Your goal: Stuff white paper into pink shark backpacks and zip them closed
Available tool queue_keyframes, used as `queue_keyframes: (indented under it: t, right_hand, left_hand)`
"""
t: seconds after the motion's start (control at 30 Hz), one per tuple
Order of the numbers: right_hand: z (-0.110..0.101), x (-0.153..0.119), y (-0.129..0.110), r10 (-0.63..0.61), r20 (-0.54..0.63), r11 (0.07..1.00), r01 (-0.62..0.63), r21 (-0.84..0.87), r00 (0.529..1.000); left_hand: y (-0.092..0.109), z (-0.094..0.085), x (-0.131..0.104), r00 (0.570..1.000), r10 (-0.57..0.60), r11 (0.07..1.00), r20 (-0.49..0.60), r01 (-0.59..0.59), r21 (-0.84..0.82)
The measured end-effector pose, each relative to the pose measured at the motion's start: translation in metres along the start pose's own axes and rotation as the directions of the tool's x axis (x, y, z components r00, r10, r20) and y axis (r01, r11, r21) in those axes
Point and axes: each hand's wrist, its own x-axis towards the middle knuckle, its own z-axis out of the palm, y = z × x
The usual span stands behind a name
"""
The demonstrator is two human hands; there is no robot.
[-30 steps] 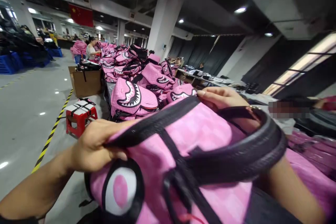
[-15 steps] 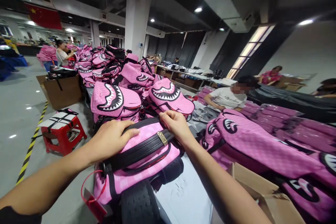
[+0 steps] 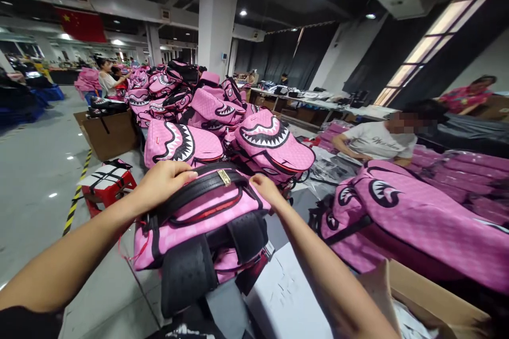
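Note:
A pink checkered backpack (image 3: 199, 222) lies in front of me, its black padded shoulder straps (image 3: 189, 275) hanging toward me. Across its top run a black handle band with a small gold plate (image 3: 224, 177) and a red-lined slit. My left hand (image 3: 167, 183) grips the top left edge, thumb over the band and fingertips hidden behind it. At the top right edge, my right hand (image 3: 265, 190) is closed with its fingers pinched on the bag's rim. Just beyond the hands sit two pink backpacks with shark-mouth prints, one on the left (image 3: 181, 143) and one on the right (image 3: 270, 140).
More pink backpacks are heaped behind. On the right lies a large pink backpack (image 3: 417, 206) above an open cardboard box (image 3: 429, 296). White sheets (image 3: 288, 291) lie below my right arm. A red stool (image 3: 109, 188) stands left; a person in a white shirt (image 3: 377, 140) works at right.
The backpack has tipped so that more of its strap side shows, and its top edge sits further left. Both hands stay on it. My view has turned slightly left.

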Motion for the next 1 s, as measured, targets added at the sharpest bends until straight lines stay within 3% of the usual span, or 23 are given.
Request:
queue_keyframes:
  t: [0.1,0.2,0.27,0.33,0.4,0.5,0.57,0.67,0.77,0.9,1.0]
  right_hand:
    - [-0.030,-0.022,-0.040,-0.191,-0.168,0.980,0.198,0.024,0.967]
    - [-0.045,-0.048,-0.075,-0.460,-0.045,0.875,0.444,-0.193,0.887]
    - [-0.044,-0.056,-0.088,-0.506,0.016,0.783,0.466,-0.411,0.863]
    - [-0.039,-0.056,-0.095,-0.475,0.046,0.686,0.402,-0.607,0.879]
    - [-0.033,-0.053,-0.104,-0.408,0.080,0.557,0.317,-0.767,0.910]
    - [-0.028,-0.050,-0.127,-0.268,0.121,0.356,0.215,-0.909,0.956]
    - [-0.025,-0.049,-0.142,-0.166,0.142,0.284,0.186,-0.941,0.976]
    - [-0.027,-0.050,-0.154,-0.085,0.163,0.274,0.180,-0.945,0.983]
    - [-0.037,-0.061,-0.154,-0.164,0.190,0.262,0.228,-0.938,0.968]
    - [-0.044,-0.095,-0.155,-0.410,0.262,0.263,0.388,-0.883,0.874]
    - [-0.026,-0.118,-0.162,-0.528,0.308,0.384,0.546,-0.745,0.791]
  left_hand:
    - [-0.006,-0.002,0.023,1.000,0.011,1.000,0.009,-0.011,-0.019]
    - [-0.009,-0.004,0.041,0.996,0.059,0.998,0.068,-0.058,-0.018]
    - [-0.014,-0.006,0.052,0.978,0.096,0.995,0.185,-0.094,-0.020]
    - [-0.022,-0.007,0.060,0.941,0.113,0.993,0.320,-0.094,-0.073]
    - [-0.030,-0.007,0.066,0.921,0.113,0.989,0.373,-0.070,-0.128]
    - [-0.037,-0.004,0.067,0.940,0.112,0.987,0.322,-0.068,-0.147]
    - [-0.036,-0.002,0.064,0.945,0.113,0.987,0.306,-0.071,-0.144]
    - [-0.036,-0.001,0.061,0.944,0.116,0.981,0.310,-0.059,-0.186]
    - [-0.042,0.000,0.061,0.957,0.094,0.969,0.276,-0.024,-0.246]
    - [-0.041,0.006,0.061,0.974,0.034,0.959,0.224,0.031,-0.283]
    - [-0.025,0.018,0.062,0.978,0.017,0.956,0.207,0.045,-0.289]
